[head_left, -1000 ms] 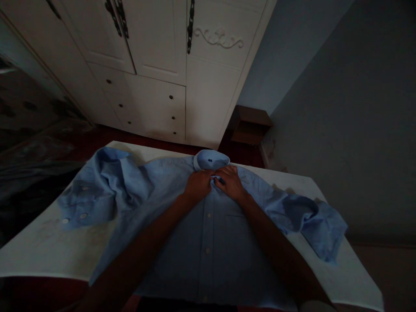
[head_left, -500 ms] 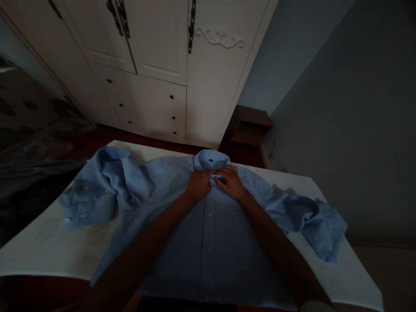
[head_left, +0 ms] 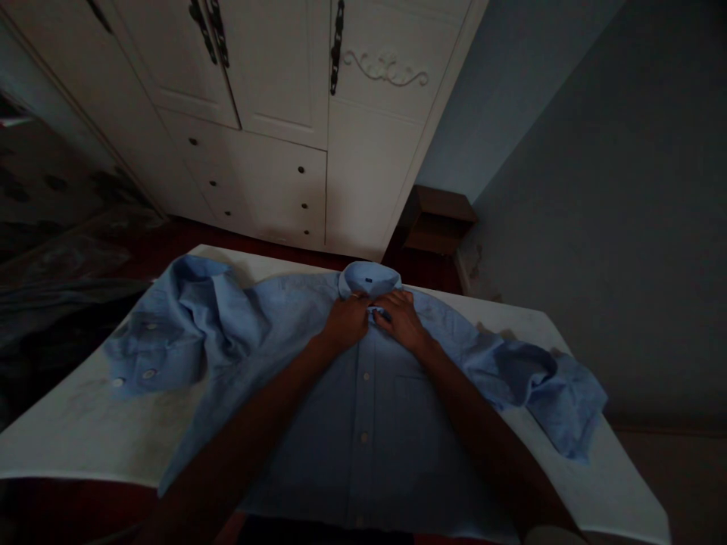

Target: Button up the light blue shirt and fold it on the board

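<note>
A light blue button-up shirt (head_left: 341, 409) lies front-up on a white table (head_left: 85, 431), its collar (head_left: 366, 276) at the far side. My left hand (head_left: 345, 322) and my right hand (head_left: 404, 318) meet just below the collar, both pinching the shirt's front placket near the top button. The fingers of each hand are closed on the cloth. The left sleeve (head_left: 164, 333) is bunched toward the table's left side. The right sleeve (head_left: 545, 386) is crumpled at the right edge.
A white wardrobe (head_left: 284, 129) with drawers and dark handles stands behind the table. A small brown stand (head_left: 437, 219) sits by the grey wall on the right. Dark bedding (head_left: 51, 303) lies to the left.
Both hands stay at the top of the placket with only slight finger shifts. The shirt has not moved.
</note>
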A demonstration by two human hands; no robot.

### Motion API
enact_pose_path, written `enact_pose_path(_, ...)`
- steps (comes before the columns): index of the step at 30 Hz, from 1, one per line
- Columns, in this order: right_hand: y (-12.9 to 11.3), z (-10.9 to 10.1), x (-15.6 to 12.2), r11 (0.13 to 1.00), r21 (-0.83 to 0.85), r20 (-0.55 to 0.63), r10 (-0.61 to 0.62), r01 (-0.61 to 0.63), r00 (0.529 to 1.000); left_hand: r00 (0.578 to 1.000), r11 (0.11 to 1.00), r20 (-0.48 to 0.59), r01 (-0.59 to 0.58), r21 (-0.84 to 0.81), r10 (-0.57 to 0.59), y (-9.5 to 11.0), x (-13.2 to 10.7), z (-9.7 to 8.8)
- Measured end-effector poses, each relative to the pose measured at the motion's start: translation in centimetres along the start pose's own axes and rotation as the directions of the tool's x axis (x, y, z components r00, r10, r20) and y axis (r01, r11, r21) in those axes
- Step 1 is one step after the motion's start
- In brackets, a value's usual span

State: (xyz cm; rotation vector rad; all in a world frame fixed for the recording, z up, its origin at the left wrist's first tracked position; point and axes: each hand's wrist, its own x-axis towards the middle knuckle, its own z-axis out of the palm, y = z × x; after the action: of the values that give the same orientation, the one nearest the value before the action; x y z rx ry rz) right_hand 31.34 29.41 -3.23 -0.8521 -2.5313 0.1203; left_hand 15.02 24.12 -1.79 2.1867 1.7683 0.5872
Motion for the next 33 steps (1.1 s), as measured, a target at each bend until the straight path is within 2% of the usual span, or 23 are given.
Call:
enact_pose_path(5,0.2,-0.5,-0.2,0.995,0.083,-0.063,-0.048,0.054,0.997,1.000,0.999,-0.008,-0.013,-0.034,0.013,-0.6,0.2,0.0)
enact_pose_path(9,0.3,-0.7,-0.3,0.988,0.088,-0.076,-0.119,0.126,0.990,1.000,0.985,-0.005,-0.027,-0.172,0.027,-1.3,0.4,-0.1)
enact_pose_path(14,0.7,-1.0,-0.4,0.990,0.033,-0.107,-0.136,0.140,0.985,0.998,0.947,-0.032,-0.064,-0.315,0.057,-1.9,0.7,-0.5)
enact_pose_path(19,0.8,-1.3,-0.6,0.969,0.019,-0.066,-0.245,0.246,0.967,0.999,0.910,0.045,0.027,-0.413,-0.010,-2.4,0.6,-1.0)
enact_pose_path(25,0.5,-1.5,-0.6,0.951,0.038,-0.047,-0.306,0.308,0.951,0.995,0.955,-0.013,-0.101,-0.279,0.101,-2.6,0.7,-1.0)
enact_pose_path(30,0.5,-1.1,-0.5,0.951,0.101,-0.051,-0.289,0.293,0.956,0.990,0.978,0.009,-0.135,-0.160,0.138,-2.4,0.6,-0.9)
enact_pose_path(33,0.6,-0.9,-0.6,0.956,0.106,-0.073,-0.266,0.273,0.961,0.991,0.976,-0.011,-0.130,-0.177,0.130,-2.4,0.5,-0.6)
